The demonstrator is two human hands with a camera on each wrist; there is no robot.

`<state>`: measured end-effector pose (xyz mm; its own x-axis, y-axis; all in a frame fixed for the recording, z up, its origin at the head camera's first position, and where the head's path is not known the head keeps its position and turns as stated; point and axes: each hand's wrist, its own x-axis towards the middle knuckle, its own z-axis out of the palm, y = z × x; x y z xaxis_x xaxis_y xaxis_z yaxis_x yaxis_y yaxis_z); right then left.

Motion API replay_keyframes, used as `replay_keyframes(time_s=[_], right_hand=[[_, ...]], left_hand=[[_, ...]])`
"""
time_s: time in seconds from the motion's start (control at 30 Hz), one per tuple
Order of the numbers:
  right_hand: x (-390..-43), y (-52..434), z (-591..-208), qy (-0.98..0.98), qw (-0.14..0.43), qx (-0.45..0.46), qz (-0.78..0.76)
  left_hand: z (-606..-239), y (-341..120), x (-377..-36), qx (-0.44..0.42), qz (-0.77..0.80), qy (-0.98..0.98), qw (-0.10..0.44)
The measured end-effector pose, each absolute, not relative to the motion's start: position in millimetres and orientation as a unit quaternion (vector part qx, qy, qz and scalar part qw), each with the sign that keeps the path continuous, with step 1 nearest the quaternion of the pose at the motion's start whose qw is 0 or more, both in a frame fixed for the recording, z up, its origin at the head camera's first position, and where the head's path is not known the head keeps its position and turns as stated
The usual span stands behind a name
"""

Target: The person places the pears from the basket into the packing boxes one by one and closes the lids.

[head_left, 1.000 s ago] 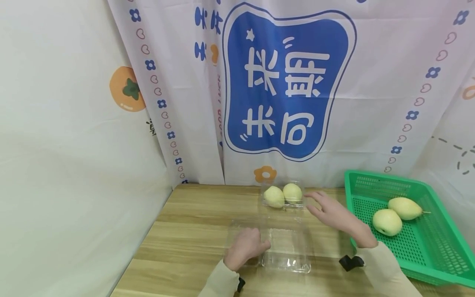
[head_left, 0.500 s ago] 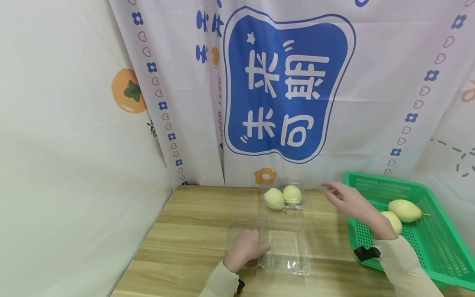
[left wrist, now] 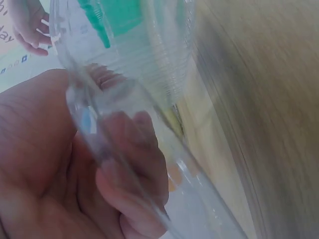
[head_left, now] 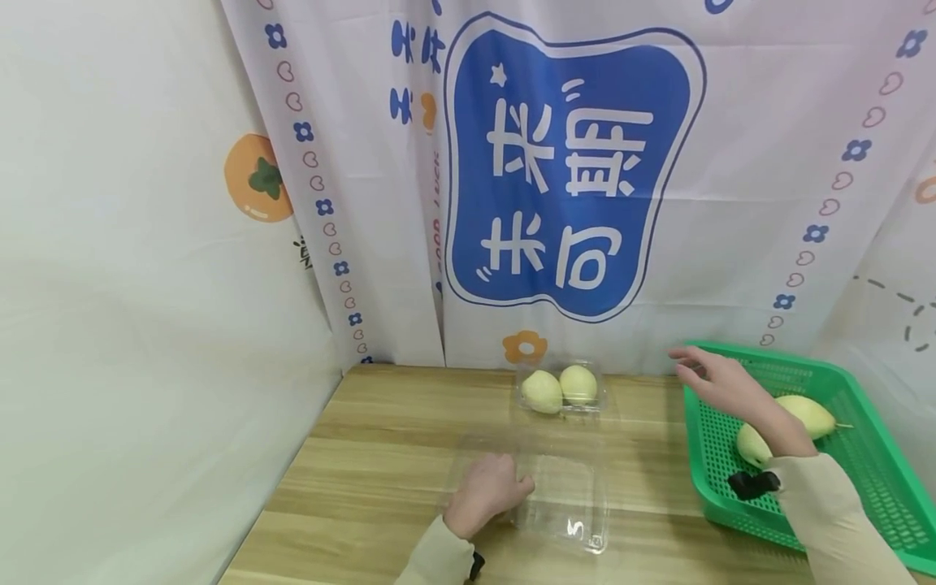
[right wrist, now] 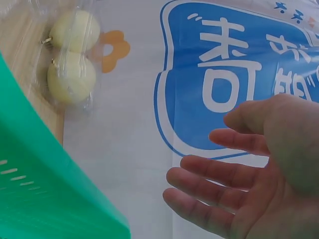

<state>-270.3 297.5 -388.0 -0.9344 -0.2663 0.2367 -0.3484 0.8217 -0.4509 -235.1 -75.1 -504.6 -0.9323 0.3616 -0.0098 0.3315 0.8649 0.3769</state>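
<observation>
My left hand (head_left: 486, 491) grips the edge of a clear plastic clamshell box (head_left: 566, 496), unfolded on the wooden table. In the left wrist view, curled fingers (left wrist: 142, 169) show through the clear plastic. My right hand (head_left: 731, 394) hovers over the near-left part of a green basket (head_left: 697, 463), fingers spread and loosely bent around nothing. Below its wrist, two yellow pears, one (head_left: 804, 414) plainly visible and another (head_left: 751, 444) partly covered by the arm, lie in the basket. The right wrist view shows the palm and separate fingers with nothing between them.
At the back of the table, against the printed curtain (head_left: 483, 333), stands another clear box (head_left: 601, 398) with two pears (head_left: 542, 392) inside. White cloth (head_left: 146, 325) hangs along the left side. The basket stands at the table's right side.
My right hand has moved right, away from the pears in the back box to over the basket. The left hand stays at the clamshell box, whose near right corner has shifted slightly toward me.
</observation>
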Motion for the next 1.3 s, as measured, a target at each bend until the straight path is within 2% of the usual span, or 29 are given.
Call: replay_keyframes(time_s=[0.57,1.3], right_hand=[[-279.2,333.9,-398.6,-0.957,0.070,0.133,0.247],[-294.0,372.4,-420.9,-0.970,0.040,0.105,0.216]], left_hand=[[-507.1,-74.9,-234.6,0.166,0.235,0.957,0.045],[-507.7,-74.3,-231.9,0.175,0.213,0.961,0.013]])
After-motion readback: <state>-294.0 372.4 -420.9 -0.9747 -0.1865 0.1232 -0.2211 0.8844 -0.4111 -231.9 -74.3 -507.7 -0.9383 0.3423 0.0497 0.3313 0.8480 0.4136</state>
